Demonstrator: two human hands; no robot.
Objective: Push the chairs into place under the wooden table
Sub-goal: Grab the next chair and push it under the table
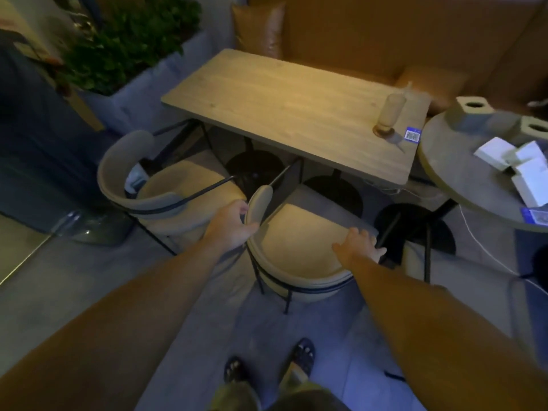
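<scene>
A rectangular wooden table [284, 108] stands in the middle. Two beige padded chairs with black metal frames sit on its near side. The left chair [178, 185] is angled, its seat partly out from under the table edge. The nearer chair [299, 247] stands right in front of me, out from the table. My left hand [234, 222] grips the left end of this chair's curved backrest. My right hand [360, 243] rests on the right side of its seat and frame, fingers spread over the edge.
A glass bottle [390, 114] and a blue QR sticker [412, 134] sit on the table's right end. A round table [462, 161] with white boxes is close on the right. A planter [130, 48] stands at left, an orange sofa [385, 34] behind. A white cable [486, 250] crosses the floor.
</scene>
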